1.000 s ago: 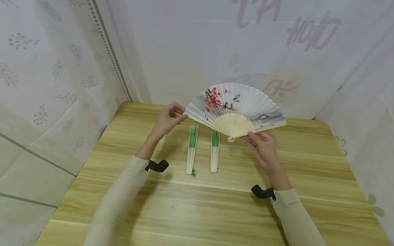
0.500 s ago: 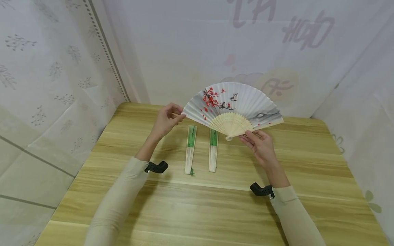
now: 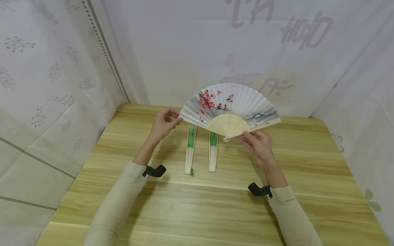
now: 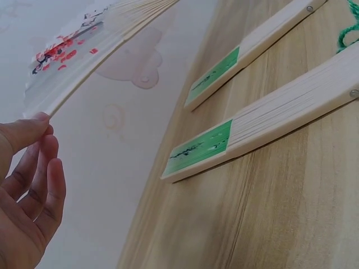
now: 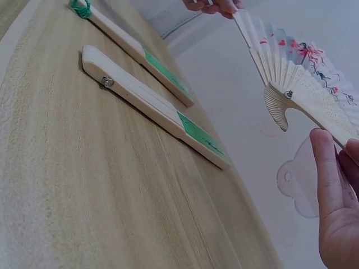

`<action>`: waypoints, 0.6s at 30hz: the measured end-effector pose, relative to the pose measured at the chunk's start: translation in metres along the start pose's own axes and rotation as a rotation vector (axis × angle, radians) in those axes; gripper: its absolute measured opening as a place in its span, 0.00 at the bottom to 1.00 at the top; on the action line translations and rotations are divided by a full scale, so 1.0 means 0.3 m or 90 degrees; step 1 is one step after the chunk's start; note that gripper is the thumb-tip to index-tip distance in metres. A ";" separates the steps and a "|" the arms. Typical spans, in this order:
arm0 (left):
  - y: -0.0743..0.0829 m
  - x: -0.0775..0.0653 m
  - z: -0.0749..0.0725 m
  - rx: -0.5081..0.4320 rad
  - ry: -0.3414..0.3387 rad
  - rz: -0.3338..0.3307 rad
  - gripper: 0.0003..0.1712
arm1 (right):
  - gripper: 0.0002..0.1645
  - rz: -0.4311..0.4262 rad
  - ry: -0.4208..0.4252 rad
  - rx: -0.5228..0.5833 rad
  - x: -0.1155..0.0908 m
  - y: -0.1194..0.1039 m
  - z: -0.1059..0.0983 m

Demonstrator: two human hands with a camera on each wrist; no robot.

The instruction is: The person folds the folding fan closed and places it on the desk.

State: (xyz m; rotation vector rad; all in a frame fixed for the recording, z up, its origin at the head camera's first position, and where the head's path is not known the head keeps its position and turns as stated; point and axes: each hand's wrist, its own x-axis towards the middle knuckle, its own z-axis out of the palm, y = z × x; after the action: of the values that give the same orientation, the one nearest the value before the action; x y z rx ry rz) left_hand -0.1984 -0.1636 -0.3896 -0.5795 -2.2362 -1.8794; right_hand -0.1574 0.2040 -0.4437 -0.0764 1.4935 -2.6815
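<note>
A spread folding fan (image 3: 240, 102), white with red blossoms, birds and grey shading, is held up above the far part of the table. My left hand (image 3: 163, 123) pinches the tip of its left outer rib between thumb and finger. Along the right outer rib, near the pivot, my right hand (image 3: 258, 147) grips with thumb and fingers. Below the spread fan lie two folded fans with green leaves and pale ribs: the left folded fan (image 3: 190, 150), with a green cord at its lower end, and the right folded fan (image 3: 213, 152), its top partly covered by the spread one.
The wooden table (image 3: 197, 212) reaches back to a pale printed curtain (image 3: 172, 51). Another patterned curtain (image 3: 46, 85) hangs along the left side. Black wrist-camera mounts stick out from both sleeves.
The spread fan and both hands have shifted slightly left in the head view, partly with the view itself. Both hands keep their hold, and the folded fans stay on the table.
</note>
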 end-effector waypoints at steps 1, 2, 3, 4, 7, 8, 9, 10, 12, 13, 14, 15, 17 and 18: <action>0.000 -0.001 0.002 -0.001 0.000 0.001 0.11 | 0.04 0.000 0.000 0.000 -0.001 -0.002 -0.002; -0.001 -0.002 0.004 -0.002 0.001 0.001 0.11 | 0.04 -0.002 0.000 0.000 -0.002 -0.003 -0.004; -0.002 -0.003 0.006 -0.002 0.002 0.001 0.11 | 0.04 -0.003 0.000 0.000 -0.003 -0.005 -0.005; -0.004 -0.004 0.004 -0.002 0.005 0.000 0.11 | 0.03 -0.004 0.000 0.001 -0.001 -0.005 -0.003; -0.007 -0.005 0.001 -0.003 0.012 -0.002 0.11 | 0.03 -0.008 0.001 -0.001 0.004 -0.003 0.003; -0.007 -0.005 0.000 -0.005 0.014 -0.004 0.11 | 0.03 -0.009 0.003 -0.002 0.006 -0.001 0.004; -0.007 -0.005 0.000 -0.007 0.016 -0.006 0.12 | 0.03 -0.010 0.005 -0.002 0.009 0.000 0.006; -0.008 -0.004 0.000 -0.010 0.019 -0.010 0.12 | 0.03 -0.011 0.006 -0.004 0.011 0.002 0.008; -0.008 -0.001 0.002 -0.015 0.026 -0.018 0.13 | 0.03 -0.010 0.007 -0.006 0.015 0.005 0.011; -0.009 0.000 0.003 -0.018 0.029 -0.024 0.13 | 0.04 -0.012 0.008 -0.013 0.017 0.008 0.013; -0.009 0.001 0.005 -0.022 0.033 -0.030 0.13 | 0.04 -0.013 0.009 -0.021 0.019 0.010 0.015; -0.009 0.002 0.007 -0.027 0.038 -0.036 0.13 | 0.03 -0.014 0.010 -0.028 0.021 0.013 0.016; -0.010 0.004 0.013 -0.032 0.050 -0.047 0.14 | 0.03 -0.017 0.012 -0.043 0.024 0.019 0.017; -0.010 0.005 0.016 -0.036 0.054 -0.054 0.14 | 0.03 -0.018 0.011 -0.052 0.025 0.022 0.018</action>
State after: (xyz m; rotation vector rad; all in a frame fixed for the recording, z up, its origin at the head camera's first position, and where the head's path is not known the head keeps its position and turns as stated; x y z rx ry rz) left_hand -0.2003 -0.1591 -0.3926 -0.4109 -2.1922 -1.9738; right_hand -0.1641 0.1954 -0.4465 -0.0790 1.6185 -2.6498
